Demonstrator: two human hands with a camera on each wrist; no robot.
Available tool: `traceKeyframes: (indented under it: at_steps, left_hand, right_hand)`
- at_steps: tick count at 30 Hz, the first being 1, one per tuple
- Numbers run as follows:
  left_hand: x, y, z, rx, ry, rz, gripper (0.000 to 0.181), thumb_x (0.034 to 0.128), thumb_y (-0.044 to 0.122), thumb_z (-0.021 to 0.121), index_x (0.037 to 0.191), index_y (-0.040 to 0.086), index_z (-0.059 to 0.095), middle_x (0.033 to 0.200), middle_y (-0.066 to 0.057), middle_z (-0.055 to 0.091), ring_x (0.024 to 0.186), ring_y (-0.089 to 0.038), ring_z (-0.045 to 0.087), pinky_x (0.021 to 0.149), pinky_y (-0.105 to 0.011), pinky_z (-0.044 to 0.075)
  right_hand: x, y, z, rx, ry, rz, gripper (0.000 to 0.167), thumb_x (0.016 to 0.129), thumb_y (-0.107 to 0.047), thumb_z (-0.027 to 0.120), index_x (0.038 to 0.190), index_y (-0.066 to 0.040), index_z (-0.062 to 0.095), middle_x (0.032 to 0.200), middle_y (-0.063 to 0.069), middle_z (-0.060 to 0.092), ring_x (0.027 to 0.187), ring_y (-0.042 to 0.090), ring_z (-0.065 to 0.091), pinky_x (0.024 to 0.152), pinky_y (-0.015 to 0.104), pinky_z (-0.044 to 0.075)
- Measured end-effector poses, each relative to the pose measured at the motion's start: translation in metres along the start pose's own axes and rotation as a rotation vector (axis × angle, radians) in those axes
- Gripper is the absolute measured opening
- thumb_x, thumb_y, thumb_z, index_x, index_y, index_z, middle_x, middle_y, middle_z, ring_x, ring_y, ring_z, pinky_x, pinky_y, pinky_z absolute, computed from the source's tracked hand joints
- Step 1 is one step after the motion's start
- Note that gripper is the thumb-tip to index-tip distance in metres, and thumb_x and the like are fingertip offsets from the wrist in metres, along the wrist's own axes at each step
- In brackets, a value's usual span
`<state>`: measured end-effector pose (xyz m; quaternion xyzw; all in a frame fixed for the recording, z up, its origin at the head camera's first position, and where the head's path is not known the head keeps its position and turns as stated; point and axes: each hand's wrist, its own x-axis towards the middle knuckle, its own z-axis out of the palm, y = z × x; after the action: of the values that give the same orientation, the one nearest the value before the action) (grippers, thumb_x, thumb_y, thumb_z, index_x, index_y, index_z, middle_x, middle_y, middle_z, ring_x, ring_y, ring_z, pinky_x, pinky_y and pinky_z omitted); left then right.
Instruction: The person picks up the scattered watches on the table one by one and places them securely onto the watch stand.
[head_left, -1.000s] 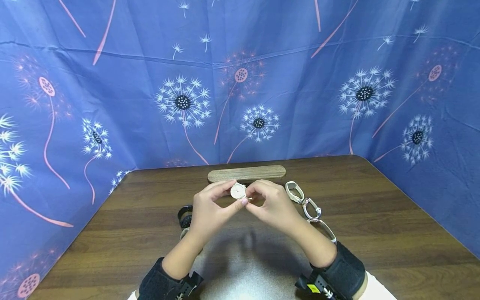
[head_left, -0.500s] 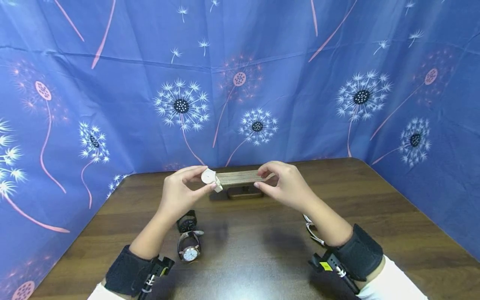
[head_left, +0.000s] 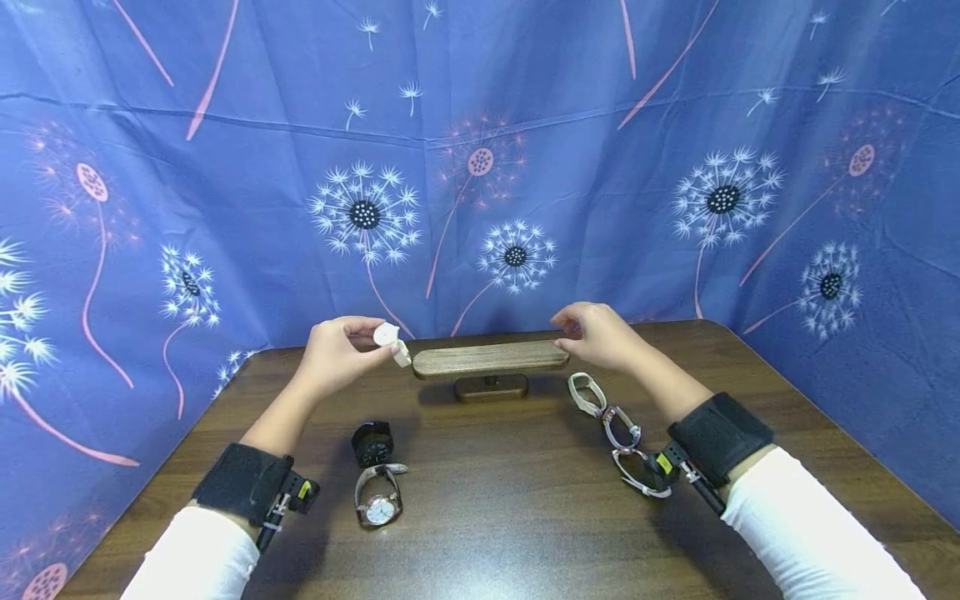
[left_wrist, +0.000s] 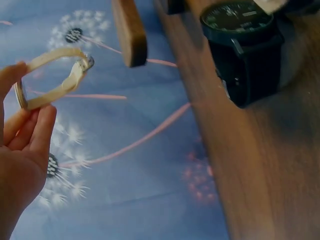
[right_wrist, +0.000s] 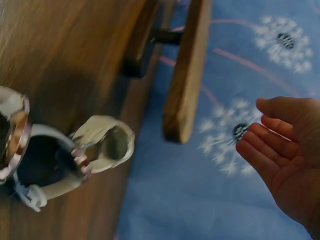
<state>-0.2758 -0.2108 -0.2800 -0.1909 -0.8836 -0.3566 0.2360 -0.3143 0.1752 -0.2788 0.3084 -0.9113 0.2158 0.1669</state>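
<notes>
My left hand [head_left: 333,354] pinches a white wristwatch [head_left: 387,334] by its case, held up beside the left end of a wooden display stand [head_left: 491,357]. In the left wrist view the watch strap [left_wrist: 52,56] forms a closed loop, hanging free of the bar. My right hand [head_left: 600,335] is at the stand's other end, its fingers loosely bent and holding nothing. Seen from the right wrist, that hand [right_wrist: 290,160] is apart from the bar [right_wrist: 187,75]. The stand has a long rounded bar on a short post and small base, with no watch on it.
A black watch [head_left: 372,444] and a brown-strapped watch [head_left: 379,508] lie at left on the wooden table [head_left: 480,483]. At right, a cream watch [head_left: 587,394], a pale lilac one [head_left: 622,427] and a white one [head_left: 639,473] form a row. A blue curtain [head_left: 585,208] hangs behind.
Both hands held the white watch together in front of the stand. They have since parted: the left carried it leftward and up, and the right let go and moved to the right end.
</notes>
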Motion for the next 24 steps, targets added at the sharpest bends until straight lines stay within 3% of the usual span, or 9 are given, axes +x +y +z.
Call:
traceKeyframes:
  at_steps: [4,10,18,24]
  left_hand:
    - [0.008,-0.01,0.002,0.009,-0.078,-0.031,0.036,0.0788,0.02,0.082,0.107,0.0,0.073,0.091,-0.011,0.074,0.083,-0.021,0.072,0.069,-0.029,0.058]
    - [0.014,-0.018,0.006,0.034,-0.136,-0.08,0.038,0.0779,0.021,0.082,0.107,-0.002,0.072,0.09,-0.011,0.074,0.085,-0.025,0.072,0.071,-0.034,0.059]
    - [0.019,-0.036,0.015,0.101,-0.183,-0.04,0.041,0.0769,0.019,0.083,0.108,-0.005,0.072,0.085,-0.008,0.074,0.079,-0.02,0.071,0.07,-0.032,0.058]
    - [0.022,-0.041,0.024,0.071,-0.235,-0.023,0.038,0.0764,0.014,0.083,0.106,-0.006,0.072,0.082,-0.008,0.073,0.075,-0.019,0.071,0.066,-0.031,0.058]
  right_hand:
    - [0.006,0.016,0.011,-0.037,-0.102,0.039,0.029,0.082,-0.005,0.076,0.108,0.006,0.069,0.1,0.017,0.069,0.09,0.031,0.065,0.081,0.044,0.053]
    - [0.013,0.029,0.027,-0.037,-0.213,0.103,0.043,0.079,-0.007,0.078,0.117,0.007,0.065,0.115,0.022,0.066,0.109,0.037,0.06,0.092,0.047,0.05]
    - [0.02,0.039,0.039,-0.022,-0.264,0.09,0.043,0.078,-0.007,0.08,0.118,0.004,0.067,0.112,0.017,0.069,0.107,0.035,0.063,0.089,0.045,0.052]
    - [0.024,0.032,0.038,-0.071,-0.276,0.075,0.042,0.077,-0.006,0.081,0.115,0.006,0.068,0.107,0.016,0.071,0.102,0.032,0.065,0.088,0.042,0.053]
